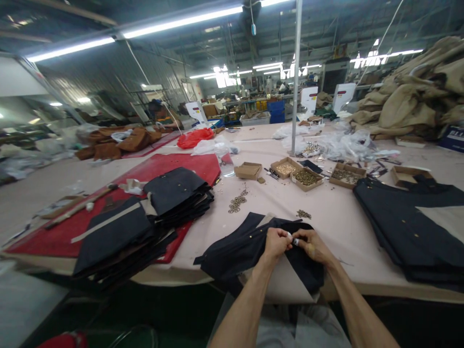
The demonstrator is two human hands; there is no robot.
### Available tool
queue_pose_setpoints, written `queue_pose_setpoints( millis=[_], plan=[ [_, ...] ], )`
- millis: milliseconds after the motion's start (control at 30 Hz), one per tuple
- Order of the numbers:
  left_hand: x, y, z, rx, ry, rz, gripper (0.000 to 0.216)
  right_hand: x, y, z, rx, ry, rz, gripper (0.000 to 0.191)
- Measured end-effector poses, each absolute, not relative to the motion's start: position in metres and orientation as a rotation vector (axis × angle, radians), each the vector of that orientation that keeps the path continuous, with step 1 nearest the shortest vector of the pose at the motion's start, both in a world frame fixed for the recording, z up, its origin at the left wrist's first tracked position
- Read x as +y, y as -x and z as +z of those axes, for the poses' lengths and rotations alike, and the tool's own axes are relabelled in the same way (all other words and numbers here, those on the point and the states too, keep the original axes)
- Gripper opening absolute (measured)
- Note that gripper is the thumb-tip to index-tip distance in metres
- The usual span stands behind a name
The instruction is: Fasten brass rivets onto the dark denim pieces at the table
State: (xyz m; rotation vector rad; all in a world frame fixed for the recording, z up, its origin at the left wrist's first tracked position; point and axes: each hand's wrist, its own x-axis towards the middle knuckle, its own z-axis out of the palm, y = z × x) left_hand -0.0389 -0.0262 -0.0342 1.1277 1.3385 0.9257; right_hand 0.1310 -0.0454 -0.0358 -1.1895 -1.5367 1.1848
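Pinching a small white piece (295, 240) over a dark garment (250, 244), both the left hand (276, 243) and right hand (312, 245) are closed on it. One stack of dark garments (174, 193) lies to the left and another pile (409, 227) to the right; which is finished I cannot tell.

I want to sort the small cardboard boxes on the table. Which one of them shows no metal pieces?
The closed box, leftmost in the row: its flaps are shut, so no contents show. The boxes right of it lie open, with small metal pieces inside.

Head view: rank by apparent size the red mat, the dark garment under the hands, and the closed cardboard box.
1. red mat
2. dark garment, though it lies nearer the camera
3. closed cardboard box, clearly smallest
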Motion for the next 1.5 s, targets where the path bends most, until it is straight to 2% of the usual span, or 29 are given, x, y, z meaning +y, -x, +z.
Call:
queue_pose_setpoints(
  millis=[300,533,933,1267,1500],
  plan=[
    [-0.043,0.032,-0.031,1.338,-1.148,0.951,0.004,-0.058,-0.131,-0.037,-1.257,1.233,1.173,0.036],
    [-0.042,0.034,-0.037,1.276,-1.091,0.974,0.006,-0.077,-0.132,-0.035,-1.482,1.348,0.995,0.022],
    [-0.045,0.041,-0.039,1.112,-1.072,0.965,0.012,-0.072,-0.136,-0.050,-1.423,1.308,1.062,0.021],
    [-0.043,0.040,-0.042,1.118,-1.069,0.934,0.009,-0.074,-0.126,-0.045,-1.422,1.385,0.960,0.014],
    [-0.046,0.042,-0.043,1.085,-1.131,0.946,0.011,-0.073,-0.123,-0.046,-1.438,1.389,0.923,0.017]
  ],
)
